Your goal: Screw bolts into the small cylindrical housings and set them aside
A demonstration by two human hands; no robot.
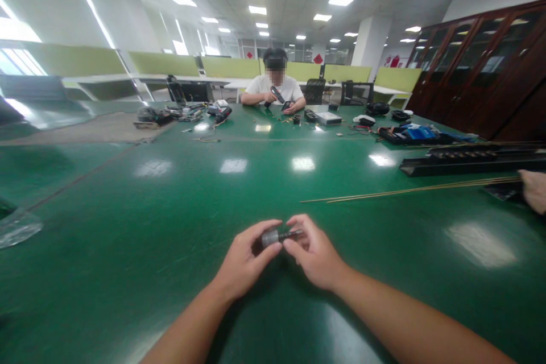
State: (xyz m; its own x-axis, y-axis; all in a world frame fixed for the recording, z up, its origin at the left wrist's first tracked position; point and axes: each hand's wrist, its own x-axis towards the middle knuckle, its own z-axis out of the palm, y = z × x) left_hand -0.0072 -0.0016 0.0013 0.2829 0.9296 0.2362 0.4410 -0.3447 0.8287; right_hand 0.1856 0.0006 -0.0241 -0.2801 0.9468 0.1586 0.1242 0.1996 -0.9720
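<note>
Over the near part of the green table, my two hands meet around a small metal part with a grey cylindrical body and a thin dark shaft point(270, 237). The fingers and thumb of my left hand point(243, 261) are closed round the thick grey body. My right hand point(321, 257) curls at the shaft end, its thumb and fingertips close to the shaft on both sides. The shaft points right, between the right fingertips. What exact kind of part it is, I cannot make out.
A person point(294, 88) sits across the green table point(191, 199), handling a dark tool. Thin brass-coloured rods point(384, 190) and a black rail point(452, 166) lie at right, near another person's hand point(535, 190). Tools and wires point(187, 112) lie along the far side.
</note>
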